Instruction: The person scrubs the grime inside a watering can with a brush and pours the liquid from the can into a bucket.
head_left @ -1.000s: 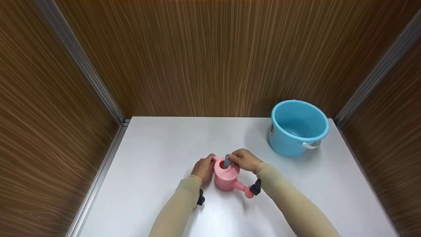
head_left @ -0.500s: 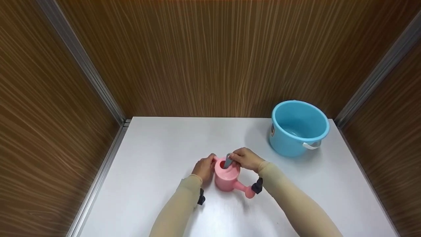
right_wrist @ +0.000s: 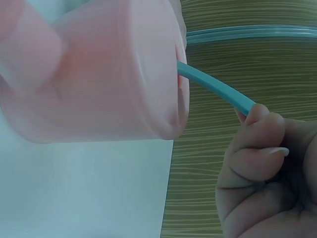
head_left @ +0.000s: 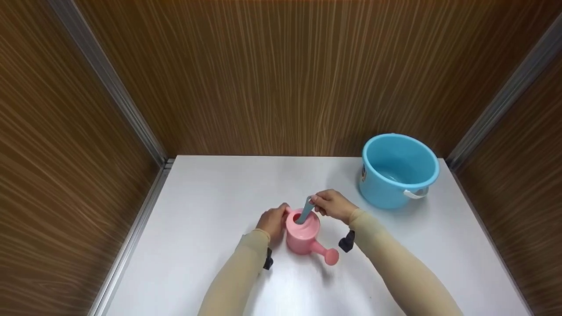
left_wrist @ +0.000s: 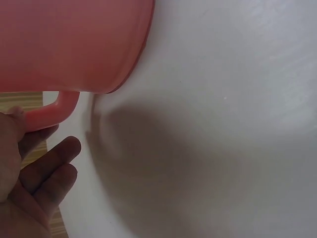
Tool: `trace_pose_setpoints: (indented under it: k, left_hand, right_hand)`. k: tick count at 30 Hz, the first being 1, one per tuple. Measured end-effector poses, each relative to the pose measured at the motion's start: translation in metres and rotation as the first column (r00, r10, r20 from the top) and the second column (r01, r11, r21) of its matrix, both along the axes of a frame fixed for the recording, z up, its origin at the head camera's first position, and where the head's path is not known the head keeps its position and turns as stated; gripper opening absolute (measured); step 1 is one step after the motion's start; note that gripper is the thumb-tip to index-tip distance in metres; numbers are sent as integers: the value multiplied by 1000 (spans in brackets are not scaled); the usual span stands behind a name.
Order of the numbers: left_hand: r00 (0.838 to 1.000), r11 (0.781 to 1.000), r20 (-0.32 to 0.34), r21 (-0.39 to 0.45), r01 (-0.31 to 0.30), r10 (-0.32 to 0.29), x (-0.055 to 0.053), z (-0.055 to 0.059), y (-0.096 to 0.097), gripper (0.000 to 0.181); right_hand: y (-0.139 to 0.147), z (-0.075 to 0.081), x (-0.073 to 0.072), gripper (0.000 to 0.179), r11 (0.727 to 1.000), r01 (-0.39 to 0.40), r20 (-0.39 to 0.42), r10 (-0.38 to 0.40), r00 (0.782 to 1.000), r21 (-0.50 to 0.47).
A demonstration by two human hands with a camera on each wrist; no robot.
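Note:
A pink watering can (head_left: 303, 232) stands on the white table, its spout (head_left: 325, 252) pointing toward the front right. My left hand (head_left: 273, 221) holds the can's curved handle (left_wrist: 52, 113) between thumb and forefinger, with the other fingers loosely bent below. From the can's top opening slants a slim blue-grey handle (head_left: 306, 211), slightly bowed in the right wrist view. Its upper end is pinched by my right hand (head_left: 333, 205), above and right of the can. The lower end is hidden inside the can, so I cannot tell what it belongs to.
A light blue bucket (head_left: 384, 193) with a white handle (head_left: 416, 194) stands at the table's back right. Brown wood-grain panels (head_left: 281, 79) rise behind and on both sides of the white table (head_left: 210, 197).
My right hand has risen and moved slightly right, drawing more of the blue-grey handle out of the opening. The watering can and my left hand have stayed almost still.

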State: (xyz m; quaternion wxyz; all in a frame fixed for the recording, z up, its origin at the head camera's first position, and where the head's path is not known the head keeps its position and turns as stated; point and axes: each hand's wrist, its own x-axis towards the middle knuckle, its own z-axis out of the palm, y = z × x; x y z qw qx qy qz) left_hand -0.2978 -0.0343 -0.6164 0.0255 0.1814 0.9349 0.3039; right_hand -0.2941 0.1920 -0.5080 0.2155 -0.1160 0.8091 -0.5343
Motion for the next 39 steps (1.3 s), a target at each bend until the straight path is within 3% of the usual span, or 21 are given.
trace_pose_setpoints:
  k: [8,14,17,24,33,39]
  left_hand:
    - [999,999,-37,-25,22,-23,-3,0,0,6]
    - [1000,1000,-6,-25,12,-12,-5,1,3,6]
    - [1000,1000,-26,-25,6,-7,-6,0,3,6]
    - [997,1000,-74,-15,18,-19,-7,-2,1,5]
    - [998,1000,-63,-23,13,-14,-7,-2,2,6]
    - [999,1000,-37,-21,5,-6,-6,-2,3,7]
  right_hand:
    - [-4,-5,-4,30,997,-44,-45,47,998,60]
    - [-11,-11,-1,29,982,-98,-61,109,992,162]
    - [-14,-13,0,28,974,-124,-79,141,987,188]
    - [-15,-16,0,28,975,-127,-98,147,984,182]
    - [-14,-17,1,27,976,-138,-104,156,982,169]
    - [-11,-8,1,27,980,-126,-98,142,985,155]
